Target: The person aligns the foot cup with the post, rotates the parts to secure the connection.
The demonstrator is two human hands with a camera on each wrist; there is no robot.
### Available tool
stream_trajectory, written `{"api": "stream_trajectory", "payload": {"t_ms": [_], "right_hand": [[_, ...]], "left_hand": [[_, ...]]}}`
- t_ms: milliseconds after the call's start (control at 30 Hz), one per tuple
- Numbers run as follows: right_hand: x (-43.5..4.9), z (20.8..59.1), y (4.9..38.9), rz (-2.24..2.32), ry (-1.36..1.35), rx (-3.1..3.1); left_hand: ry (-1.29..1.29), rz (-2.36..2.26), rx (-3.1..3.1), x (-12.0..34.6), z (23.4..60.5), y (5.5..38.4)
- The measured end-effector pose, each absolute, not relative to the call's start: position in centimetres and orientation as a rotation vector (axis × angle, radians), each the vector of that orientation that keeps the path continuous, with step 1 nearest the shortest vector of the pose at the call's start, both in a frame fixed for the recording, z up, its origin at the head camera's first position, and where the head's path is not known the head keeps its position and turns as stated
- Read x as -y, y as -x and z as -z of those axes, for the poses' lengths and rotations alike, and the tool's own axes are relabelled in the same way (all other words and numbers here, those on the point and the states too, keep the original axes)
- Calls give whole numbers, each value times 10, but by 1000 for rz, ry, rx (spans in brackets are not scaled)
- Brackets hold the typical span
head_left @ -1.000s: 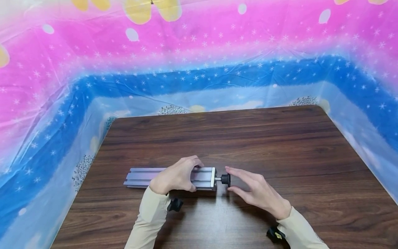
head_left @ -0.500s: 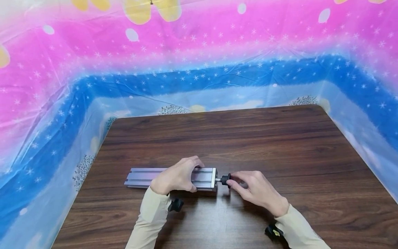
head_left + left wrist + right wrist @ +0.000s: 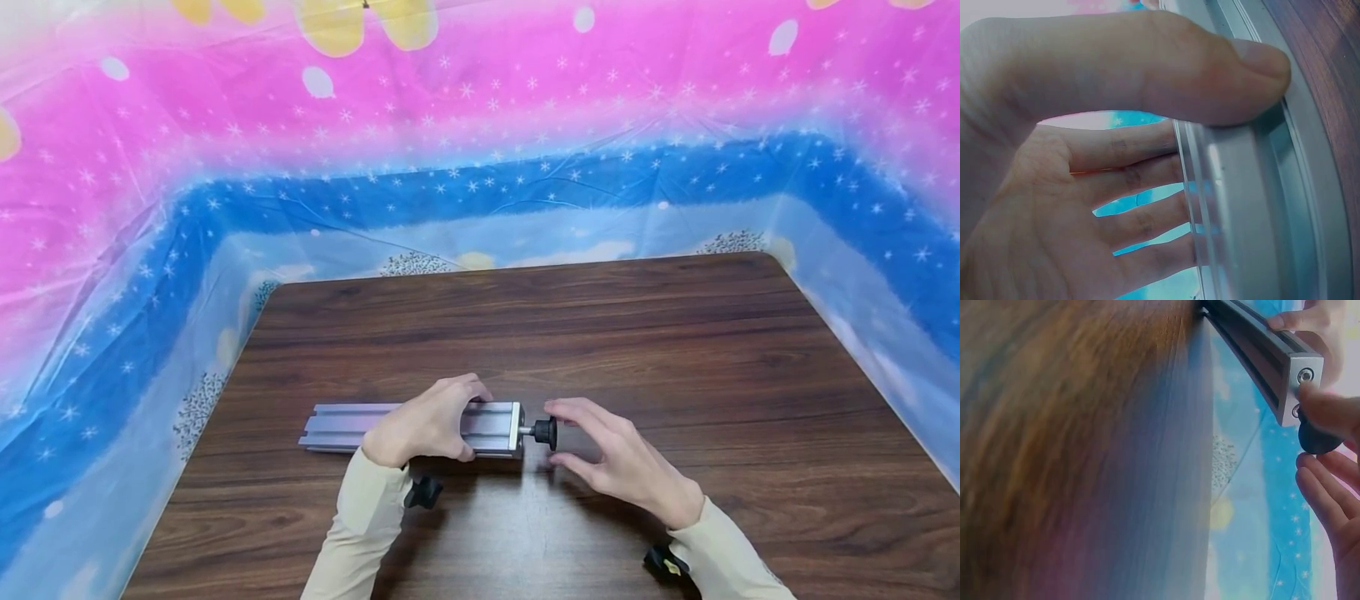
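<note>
A silver aluminium profile (image 3: 487, 429) with lengthwise slots lies on the table, a pale plate on its right end. My left hand (image 3: 427, 421) grips it around the middle; in the left wrist view the thumb (image 3: 1235, 81) lies along one slotted side and the fingers (image 3: 1147, 219) reach the opposite side. From the end plate a thin metal rod sticks out, carrying a black knob (image 3: 546, 432). My right hand (image 3: 626, 462) is spread around this knob, thumb and fingers apart on either side of it. In the right wrist view the thumb partly hides the knob (image 3: 1317, 439).
The dark wood-grain table (image 3: 570, 333) carries the work. A patterned pink and blue cloth (image 3: 480, 200) hangs behind and beside it. Black wrist-worn devices (image 3: 423, 492) show under both forearms. Two round fasteners (image 3: 1305, 375) are visible on the end plate.
Half a second ago my right thumb and fingers pinched the knob; now they have spread apart around it. My left hand and the aluminium profile have stayed in place.
</note>
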State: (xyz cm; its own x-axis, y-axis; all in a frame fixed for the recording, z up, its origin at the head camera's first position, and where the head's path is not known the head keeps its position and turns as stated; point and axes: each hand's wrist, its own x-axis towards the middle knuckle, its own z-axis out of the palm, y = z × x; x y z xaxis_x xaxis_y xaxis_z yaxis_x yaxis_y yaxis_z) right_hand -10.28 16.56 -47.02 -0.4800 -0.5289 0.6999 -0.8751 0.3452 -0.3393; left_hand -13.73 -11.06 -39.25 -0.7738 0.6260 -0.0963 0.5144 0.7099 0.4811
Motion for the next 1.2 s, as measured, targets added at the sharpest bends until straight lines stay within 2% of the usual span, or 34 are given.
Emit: {"api": "stream_trajectory", "payload": {"t_ms": [233, 833, 1000, 1200], "right_hand": [[-164, 470, 105, -922, -1201, 2114], [-165, 470, 101, -786, -886, 2462], [-171, 471, 98, -982, -1028, 2409], [-169, 471, 102, -927, -1180, 2251]], "left_hand": [[-912, -630, -2679, 111, 393, 137], [-902, -620, -2658, 108, 392, 137], [-915, -618, -2654, 108, 390, 138], [-910, -619, -2657, 110, 390, 137]]}}
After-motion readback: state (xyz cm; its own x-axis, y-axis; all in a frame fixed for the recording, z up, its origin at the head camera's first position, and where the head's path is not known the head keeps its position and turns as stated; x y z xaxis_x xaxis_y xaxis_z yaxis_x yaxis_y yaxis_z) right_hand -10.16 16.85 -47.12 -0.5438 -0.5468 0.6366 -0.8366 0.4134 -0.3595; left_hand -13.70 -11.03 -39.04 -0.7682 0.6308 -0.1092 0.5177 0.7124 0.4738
